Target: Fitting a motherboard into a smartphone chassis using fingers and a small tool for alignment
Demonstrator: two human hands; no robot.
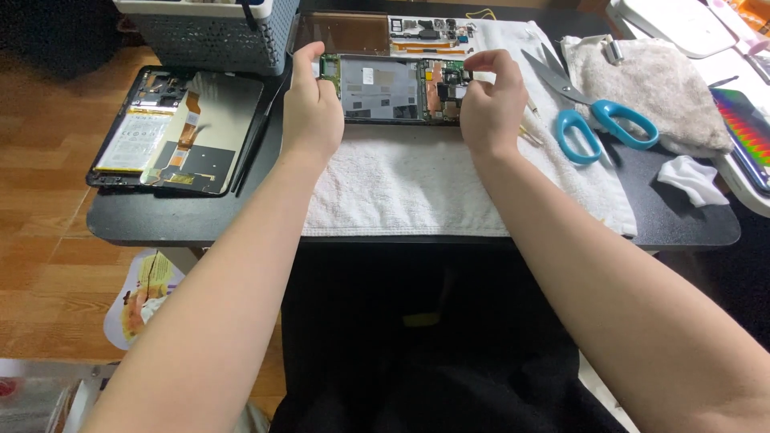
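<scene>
I see one grey perforated basket [210, 36] at the far left edge of the black table [674, 224]; only a dark strip pokes over its rim, and I cannot tell what else it holds. Just beside it lies one opened tablet [178, 130], back cover off, with a pale rectangular label on its battery and orange ribbon cables across the middle. On the white towel [401, 180] at the centre sits the opened device [393, 88] I am working on, a long tray with a grey shield plate and green and copper boards at each end. My left hand [311, 108] grasps its left end, thumb and fingers pinched around the edge. My right hand [491, 104] is curled over the right end, fingertips pinched at the board there; whether they hold a small part I cannot tell. Behind the device lie a brown tinted panel [343, 32] and another strip of parts [429, 34]. To the right I count one pair of blue-handled scissors [597, 120], one beige cloth [654, 92] and one crumpled white wipe [686, 178]. A colourful screen [746, 132] shows at the far right edge.
</scene>
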